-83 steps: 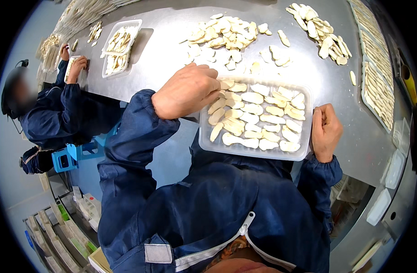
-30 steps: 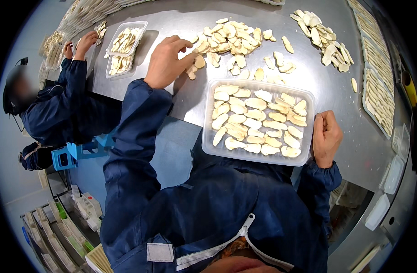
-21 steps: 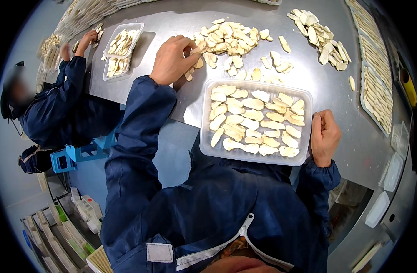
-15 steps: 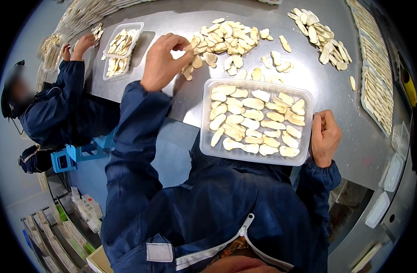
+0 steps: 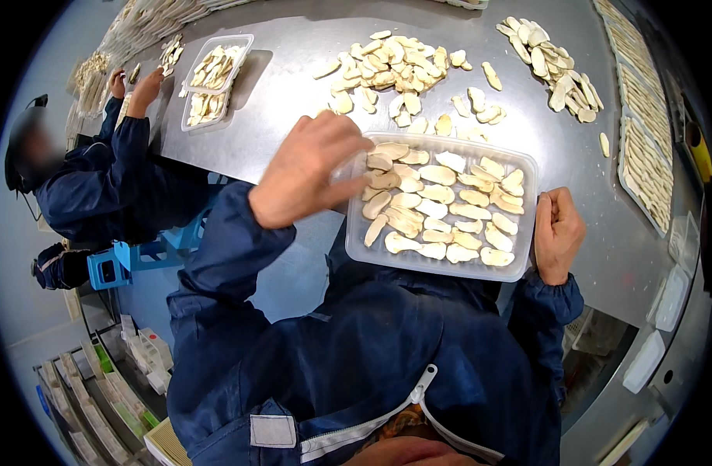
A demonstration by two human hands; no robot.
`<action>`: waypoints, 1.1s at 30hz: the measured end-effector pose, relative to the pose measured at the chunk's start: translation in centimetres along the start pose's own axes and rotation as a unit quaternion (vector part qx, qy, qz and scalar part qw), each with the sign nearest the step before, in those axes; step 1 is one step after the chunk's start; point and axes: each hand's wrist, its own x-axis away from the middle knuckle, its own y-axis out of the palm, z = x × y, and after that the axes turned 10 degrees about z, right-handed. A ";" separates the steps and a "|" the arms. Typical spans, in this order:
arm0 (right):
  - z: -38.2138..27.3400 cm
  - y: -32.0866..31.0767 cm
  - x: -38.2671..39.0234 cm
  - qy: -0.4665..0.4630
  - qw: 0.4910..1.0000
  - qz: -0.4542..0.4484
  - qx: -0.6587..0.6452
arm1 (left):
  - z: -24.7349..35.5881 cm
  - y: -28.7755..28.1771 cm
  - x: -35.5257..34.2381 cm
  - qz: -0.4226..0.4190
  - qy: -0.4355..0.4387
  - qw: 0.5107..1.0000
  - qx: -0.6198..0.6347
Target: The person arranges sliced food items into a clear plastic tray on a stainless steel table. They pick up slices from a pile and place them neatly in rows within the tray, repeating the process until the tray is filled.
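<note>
A clear, ribbed plastic tray (image 5: 441,273) overhangs the table's near edge, with its inside covered in rows of pale cream slices (image 5: 471,211) that look like sliced mushroom. My left hand (image 5: 313,167) reaches over the tray's left rim, slightly blurred. Its thumb and forefinger are spread apart above the leftmost slices, and no slice shows between them. Curled into a fist, my right hand (image 5: 559,237) rests against the tray's right rim; its fingertips are hidden. Beyond the tray is a loose pile of similar slices (image 5: 399,66), with stray ones around it.
Another heap of slices (image 5: 554,66) lies at the far right. Long filled trays (image 5: 643,147) line the right edge. Two stacked slice-filled trays (image 5: 208,109) stand at left, near a co-worker (image 5: 100,171) handling slices. A blue stool (image 5: 119,264) is on the floor.
My left hand has moved from the slice pile back and right to the tray's left side, its fingers wider apart. My right hand has stayed beside the tray.
</note>
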 end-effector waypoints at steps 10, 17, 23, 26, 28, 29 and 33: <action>0.1 0.1 0.0 -0.007 1.000 -0.002 -0.002 | -8.5 3.0 -1.4 0.065 -0.238 0.967 -0.055; 0.1 0.0 0.0 -0.010 1.000 0.000 -0.009 | -8.5 4.3 -2.4 0.086 -0.214 0.972 -0.046; 0.0 -0.1 -0.1 -0.006 1.000 -0.007 -0.007 | -9.4 4.5 -2.1 0.105 -0.290 0.943 0.123; 0.0 0.0 0.0 -0.003 1.000 -0.001 -0.009 | -10.1 2.5 -1.8 0.103 -0.312 0.930 0.164; 0.0 -0.1 0.0 -0.004 1.000 -0.002 -0.008 | -9.2 0.3 -1.5 0.081 -0.301 0.943 0.118; 0.0 0.0 0.0 -0.003 1.000 -0.006 -0.009 | -8.0 -0.9 -1.4 0.068 -0.283 0.954 0.065; 0.4 0.1 0.2 0.012 1.000 -0.009 -0.025 | -2.2 -1.6 -0.9 -0.078 -0.135 0.966 0.208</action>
